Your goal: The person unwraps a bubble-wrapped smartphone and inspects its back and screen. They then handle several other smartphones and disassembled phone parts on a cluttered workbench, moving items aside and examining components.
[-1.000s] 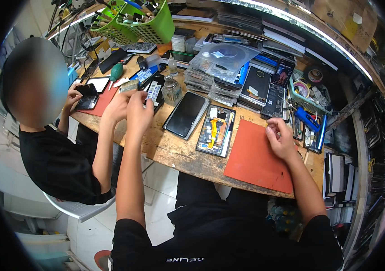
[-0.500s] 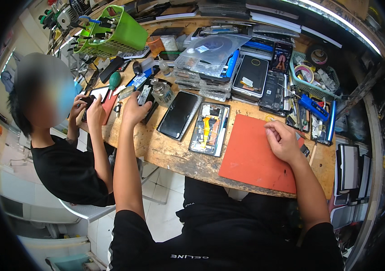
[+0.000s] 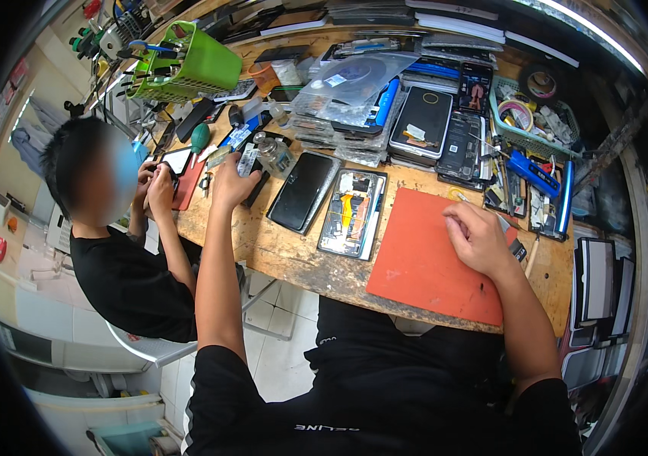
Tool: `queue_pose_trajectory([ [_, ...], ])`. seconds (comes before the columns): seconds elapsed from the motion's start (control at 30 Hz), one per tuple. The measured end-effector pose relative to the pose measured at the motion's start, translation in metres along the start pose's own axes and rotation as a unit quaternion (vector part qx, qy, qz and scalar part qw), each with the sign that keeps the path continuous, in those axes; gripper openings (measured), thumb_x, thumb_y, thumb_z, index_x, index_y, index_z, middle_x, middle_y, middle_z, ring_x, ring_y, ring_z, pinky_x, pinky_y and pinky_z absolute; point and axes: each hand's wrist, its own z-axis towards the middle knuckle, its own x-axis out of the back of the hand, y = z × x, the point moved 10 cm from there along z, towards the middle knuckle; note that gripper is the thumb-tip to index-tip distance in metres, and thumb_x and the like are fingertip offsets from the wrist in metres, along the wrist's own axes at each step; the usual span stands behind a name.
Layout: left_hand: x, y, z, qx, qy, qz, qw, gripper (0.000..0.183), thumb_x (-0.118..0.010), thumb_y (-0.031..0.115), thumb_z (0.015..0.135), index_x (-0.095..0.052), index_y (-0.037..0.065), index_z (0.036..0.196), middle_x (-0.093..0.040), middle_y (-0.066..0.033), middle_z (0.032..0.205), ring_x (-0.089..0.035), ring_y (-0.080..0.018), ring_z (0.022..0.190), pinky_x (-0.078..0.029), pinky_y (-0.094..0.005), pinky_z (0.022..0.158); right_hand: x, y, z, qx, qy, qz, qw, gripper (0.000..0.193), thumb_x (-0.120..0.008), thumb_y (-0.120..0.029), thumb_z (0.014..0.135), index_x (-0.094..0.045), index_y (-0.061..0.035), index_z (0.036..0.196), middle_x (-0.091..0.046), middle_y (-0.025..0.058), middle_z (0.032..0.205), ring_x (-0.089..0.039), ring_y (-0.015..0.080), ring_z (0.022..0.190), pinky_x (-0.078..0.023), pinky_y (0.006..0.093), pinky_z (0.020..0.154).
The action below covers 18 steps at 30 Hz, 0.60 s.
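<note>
Half-curled right hand (image 3: 480, 242) is resting, frame right, hold unclear | left hand (image 3: 231, 185), centre-left, is hiding its grip | opened phone (image 3: 351, 213), centre, is lying still uncovered

The wearer shows two hands, one left hand (image 3: 233, 184) and one right hand (image 3: 478, 239), and one co-worker (image 3: 130, 266) sits at the left. On the bench (image 3: 278, 254) are two orange-red mats, one near right mat (image 3: 430, 262) and one partly covered left mat (image 3: 185, 193). Between them count one black-screened phone (image 3: 305, 190), one opened phone (image 3: 351, 216) and one squat glass bottle (image 3: 273, 155), plus one pale green basket (image 3: 541, 143) far right.
</note>
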Motion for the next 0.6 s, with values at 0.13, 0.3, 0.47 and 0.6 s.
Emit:
queue_pose_trajectory([
  [0.13, 0.002, 0.026, 0.015, -0.027, -0.021, 0.082, 0.996, 0.089, -0.086, 0.042, 0.076, -0.052, -0.001, 0.145, -0.068, -0.0298, 0.129, -0.067, -0.0436, 0.119, -0.054, -0.0482, 0.101, 0.001, 0.002, 0.0, 0.005, 0.007, -0.005, 1.0, 0.01, -0.067, -0.002, 0.093, -0.069, -0.0009, 0.103, -0.071, 0.0151, 0.088, -0.071, 0.0321, 0.071, -0.055, 0.0397, 0.062],
  [0.3, 0.003, 0.028, 0.032, -0.006, -0.062, 0.112, 0.992, 0.094, -0.088, 0.047, 0.069, -0.057, -0.003, 0.142, -0.072, -0.0299, 0.122, -0.071, -0.0405, 0.115, -0.055, -0.0452, 0.099, 0.006, 0.01, 0.001, -0.011, 0.013, -0.004, 1.0, 0.009, -0.067, -0.003, 0.093, -0.068, -0.001, 0.102, -0.071, 0.0156, 0.087, -0.07, 0.0336, 0.071, -0.055, 0.0415, 0.064],
  [0.47, 0.013, -0.008, 0.038, 0.08, -0.093, -0.086, 0.989, 0.081, -0.086, 0.043, 0.074, -0.065, -0.006, 0.135, -0.077, -0.015, 0.107, -0.073, -0.0238, 0.089, -0.059, -0.0362, 0.077, 0.009, 0.018, 0.001, -0.028, 0.022, -0.005, 0.999, 0.008, -0.066, -0.003, 0.093, -0.068, -0.0012, 0.101, -0.071, 0.0161, 0.087, -0.071, 0.0344, 0.072, -0.055, 0.0427, 0.065],
  [0.6, 0.024, -0.035, 0.021, 0.14, -0.119, -0.391, 0.902, 0.043, -0.072, 0.034, 0.098, -0.069, 0.006, 0.13, -0.072, -0.0045, 0.098, -0.07, -0.0204, 0.08, -0.059, -0.0328, 0.071, 0.008, 0.014, 0.001, -0.014, 0.02, -0.009, 1.0, 0.008, -0.065, -0.003, 0.093, -0.068, -0.0012, 0.1, -0.072, 0.0158, 0.089, -0.071, 0.0346, 0.073, -0.055, 0.043, 0.065],
])
